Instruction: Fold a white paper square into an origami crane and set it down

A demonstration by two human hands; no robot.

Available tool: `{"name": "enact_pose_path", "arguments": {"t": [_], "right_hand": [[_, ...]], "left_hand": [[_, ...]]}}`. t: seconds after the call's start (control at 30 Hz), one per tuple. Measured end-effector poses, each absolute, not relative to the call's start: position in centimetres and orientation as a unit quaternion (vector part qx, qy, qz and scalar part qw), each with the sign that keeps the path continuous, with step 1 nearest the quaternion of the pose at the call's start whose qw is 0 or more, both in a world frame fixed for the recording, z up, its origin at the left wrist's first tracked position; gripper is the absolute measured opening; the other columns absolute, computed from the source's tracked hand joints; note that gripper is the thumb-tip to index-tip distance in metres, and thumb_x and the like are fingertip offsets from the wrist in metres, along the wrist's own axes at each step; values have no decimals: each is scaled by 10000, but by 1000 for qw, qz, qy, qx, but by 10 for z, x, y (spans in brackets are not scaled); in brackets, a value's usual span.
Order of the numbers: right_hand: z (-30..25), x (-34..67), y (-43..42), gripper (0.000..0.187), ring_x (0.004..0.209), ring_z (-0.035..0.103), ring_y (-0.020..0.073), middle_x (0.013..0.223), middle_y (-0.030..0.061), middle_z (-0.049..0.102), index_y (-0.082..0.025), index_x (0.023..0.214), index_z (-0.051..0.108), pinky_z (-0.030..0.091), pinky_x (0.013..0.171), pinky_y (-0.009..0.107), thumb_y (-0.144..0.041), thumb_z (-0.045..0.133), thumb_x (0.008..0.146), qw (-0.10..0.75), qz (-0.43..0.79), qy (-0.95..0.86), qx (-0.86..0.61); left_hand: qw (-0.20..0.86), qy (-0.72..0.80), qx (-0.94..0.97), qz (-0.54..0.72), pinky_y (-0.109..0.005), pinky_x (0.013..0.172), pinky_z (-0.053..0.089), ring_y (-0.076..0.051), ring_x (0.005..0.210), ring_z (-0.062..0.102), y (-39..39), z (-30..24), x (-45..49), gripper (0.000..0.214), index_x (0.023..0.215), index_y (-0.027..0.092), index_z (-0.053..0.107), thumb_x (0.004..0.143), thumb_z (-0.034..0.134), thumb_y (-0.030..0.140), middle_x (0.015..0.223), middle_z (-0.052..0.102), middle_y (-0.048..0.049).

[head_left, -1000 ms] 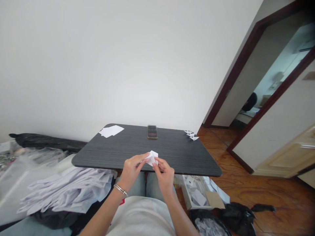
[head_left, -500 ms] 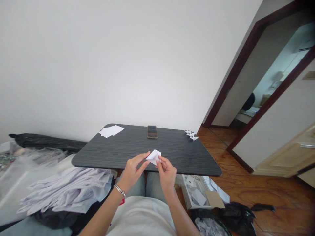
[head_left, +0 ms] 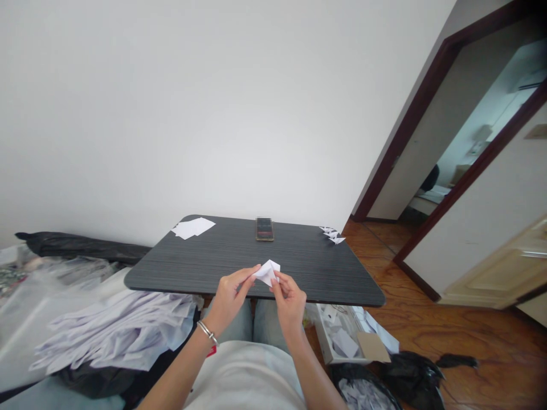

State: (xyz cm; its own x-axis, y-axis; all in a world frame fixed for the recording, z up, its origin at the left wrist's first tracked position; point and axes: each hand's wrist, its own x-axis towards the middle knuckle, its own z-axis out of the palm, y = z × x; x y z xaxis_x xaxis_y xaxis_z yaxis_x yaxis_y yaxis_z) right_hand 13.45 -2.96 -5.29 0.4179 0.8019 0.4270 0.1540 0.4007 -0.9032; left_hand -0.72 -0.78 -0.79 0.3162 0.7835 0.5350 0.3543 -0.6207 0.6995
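A small piece of folded white paper (head_left: 268,271) is held up between both hands, over the near edge of the dark table (head_left: 205,259). My left hand (head_left: 233,291), with a silver bangle at the wrist, pinches its left corner between thumb and fingers. On the right side, my right hand (head_left: 288,295) grips the paper with thumb and fingertips. A crease runs down the middle of the paper, and part of its lower right is hidden by my right fingers.
White paper sheets (head_left: 194,228) lie at the table's back left, a phone (head_left: 264,229) at the back middle. Several folded paper pieces (head_left: 332,234) stand back right. Below right are an open box (head_left: 325,341) and a black bag of paper scraps (head_left: 363,393); crumpled white cloth (head_left: 119,330) lies left.
My left thumb and fingers have closed on the paper's left corner, and that flap now bends differently. My right hand stays almost where it was.
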Motion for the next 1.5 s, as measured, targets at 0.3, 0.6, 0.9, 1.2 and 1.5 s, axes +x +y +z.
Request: {"name": "enact_pose_path", "arguments": {"t": [0.3, 0.6, 0.9, 1.2, 1.5], "right_hand": [[-52, 134, -31, 320, 696, 669, 196, 836, 87, 704, -136, 967, 639, 560, 610, 277, -366, 541, 768, 682, 207, -486, -506], [-52, 136, -35, 259, 726, 662, 199, 874, 79, 694, -146, 950, 643, 548, 651, 291, -312, 537, 781, 694, 141, -484, -514], [-52, 136, -36, 242, 696, 663, 190, 866, 67, 694, -169, 954, 638, 549, 645, 300, -300, 539, 775, 700, 117, -481, -515], [-54, 136, -35, 241, 689, 667, 188, 863, 69, 694, -161, 954, 637, 551, 648, 299, -292, 544, 775, 702, 118, -480, -513], [-52, 135, -36, 221, 674, 664, 183, 851, 76, 695, -157, 930, 642, 546, 629, 290, -282, 557, 769, 702, 111, -479, -515]], "left_hand": [[238, 347, 766, 485, -285, 716, 523, -176, 821, 642, -10, -4, -6, 262, 1031, 186, 622, 800, 515, 248, 994, 669, -71], [246, 335, 735, 535, -191, 494, 480, -98, 529, 572, -21, 4, -6, 148, 832, 153, 674, 725, 612, 233, 670, 642, -30], [370, 352, 679, 528, -223, 530, 550, -131, 571, 626, -20, 8, -3, 206, 856, 128, 687, 727, 603, 265, 707, 678, -53], [271, 352, 706, 552, -211, 569, 546, -132, 586, 644, -19, 5, -3, 150, 825, 159, 689, 744, 588, 235, 683, 685, -32], [285, 371, 681, 563, -238, 579, 552, -138, 581, 638, -19, 7, 1, 152, 780, 136, 684, 747, 577, 238, 699, 686, -43]]}}
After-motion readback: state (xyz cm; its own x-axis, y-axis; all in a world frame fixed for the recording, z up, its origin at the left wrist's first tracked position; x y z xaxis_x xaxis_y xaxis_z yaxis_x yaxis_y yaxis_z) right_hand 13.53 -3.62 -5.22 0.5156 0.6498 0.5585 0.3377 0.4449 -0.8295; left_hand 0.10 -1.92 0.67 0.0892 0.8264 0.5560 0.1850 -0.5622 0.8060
